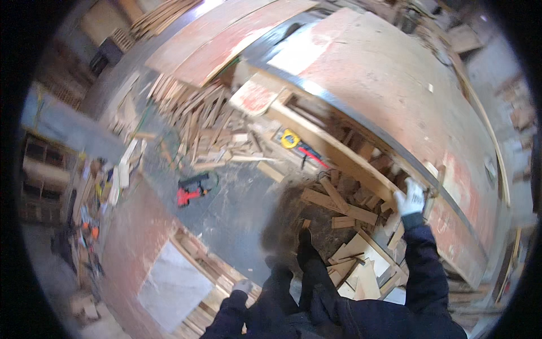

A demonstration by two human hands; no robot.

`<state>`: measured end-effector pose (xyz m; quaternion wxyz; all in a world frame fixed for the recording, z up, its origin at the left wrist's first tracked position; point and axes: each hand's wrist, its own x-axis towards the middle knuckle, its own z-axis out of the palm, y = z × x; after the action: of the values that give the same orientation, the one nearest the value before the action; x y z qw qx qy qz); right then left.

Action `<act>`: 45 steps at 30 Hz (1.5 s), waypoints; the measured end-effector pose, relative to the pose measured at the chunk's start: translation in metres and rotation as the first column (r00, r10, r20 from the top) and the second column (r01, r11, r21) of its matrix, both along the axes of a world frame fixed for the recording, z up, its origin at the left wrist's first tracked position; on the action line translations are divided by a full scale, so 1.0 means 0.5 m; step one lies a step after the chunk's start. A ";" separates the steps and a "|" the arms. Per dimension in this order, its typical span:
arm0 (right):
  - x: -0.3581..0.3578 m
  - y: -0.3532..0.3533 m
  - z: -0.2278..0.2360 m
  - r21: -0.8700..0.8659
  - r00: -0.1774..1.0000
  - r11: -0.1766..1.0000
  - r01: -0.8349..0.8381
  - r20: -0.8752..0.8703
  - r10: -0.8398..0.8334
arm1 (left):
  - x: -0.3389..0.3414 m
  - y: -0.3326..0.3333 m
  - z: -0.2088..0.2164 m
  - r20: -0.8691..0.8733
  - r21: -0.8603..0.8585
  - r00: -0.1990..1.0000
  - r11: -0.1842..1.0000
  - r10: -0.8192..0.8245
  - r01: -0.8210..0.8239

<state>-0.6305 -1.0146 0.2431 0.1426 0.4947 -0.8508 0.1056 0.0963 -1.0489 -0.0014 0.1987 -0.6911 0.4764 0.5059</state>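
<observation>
My right hand (413,198), in a white glove, is at the near end of a long pale wooden board (344,155) along the workbench's side. Its thumb lies on the board and its fingers appear curled round the end. Low in the view my left hand (243,286), in a greyish glove, is beside a stack of wooden strips (222,282). Blur hides its fingers, and I cannot tell whether it touches the strips. A yellow tape measure (290,139) and a red-handled tool (312,157) lie on a ledge beside the board.
The large workbench (389,73) has a worn plywood top. On the dark floor lies a red and black nail gun (192,191) with a hose. Wood offcuts (209,121) are heaped behind it, with more scraps (344,209) by my feet. A pale sheet (175,285) covers part of the left bench.
</observation>
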 end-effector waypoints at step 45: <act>-0.216 -0.053 0.019 0.557 0.934 0.821 -0.125 0.346 -0.093 | -1.207 -0.530 0.524 0.497 -0.813 0.277 -0.331 -0.822 0.479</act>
<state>-0.7383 -1.0411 0.2524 -0.1701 0.4940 -0.8502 -0.0642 -0.5071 -1.3140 0.2606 -0.0609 -0.1462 0.9874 -0.0015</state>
